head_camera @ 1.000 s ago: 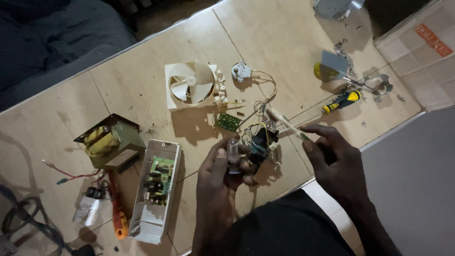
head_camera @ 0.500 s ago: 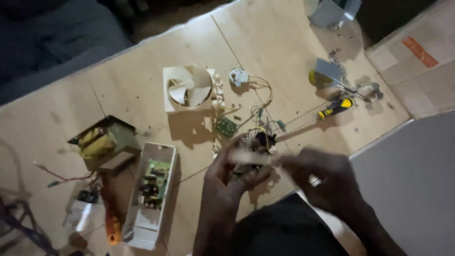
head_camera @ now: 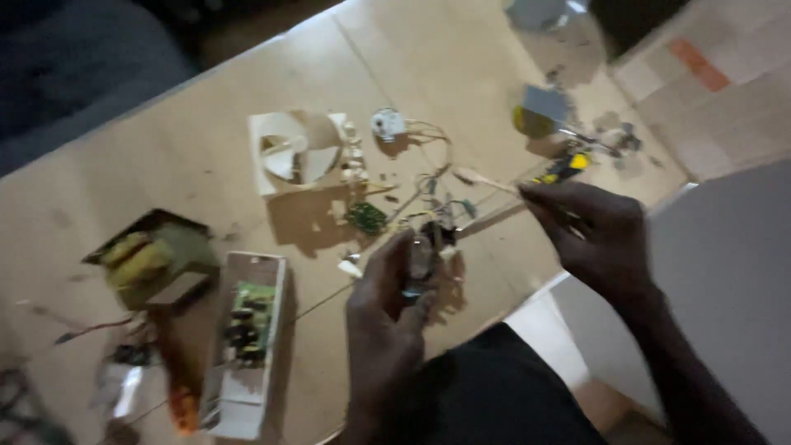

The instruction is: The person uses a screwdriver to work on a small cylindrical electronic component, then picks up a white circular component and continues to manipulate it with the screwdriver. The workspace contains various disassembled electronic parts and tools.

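We work over the wooden desk [head_camera: 461, 58], and the frame is blurred by motion. Our left hand [head_camera: 387, 317], at lower centre, has its grip closed around a small metal part [head_camera: 420, 259] with wires running off its top. Our right hand [head_camera: 597, 235], at centre right, has its grip pinched shut on a thin pale stick-like tool [head_camera: 494, 183] whose tip points left toward the wires; we cannot tell what kind of tool it is. Just beyond it lies a yellow-handled screwdriver [head_camera: 564, 167]. A white fan housing [head_camera: 297, 152] sits at upper centre, a small green circuit board [head_camera: 367, 217] below it, and a transformer [head_camera: 152, 259] and an open white case [head_camera: 247, 346] at lower left.
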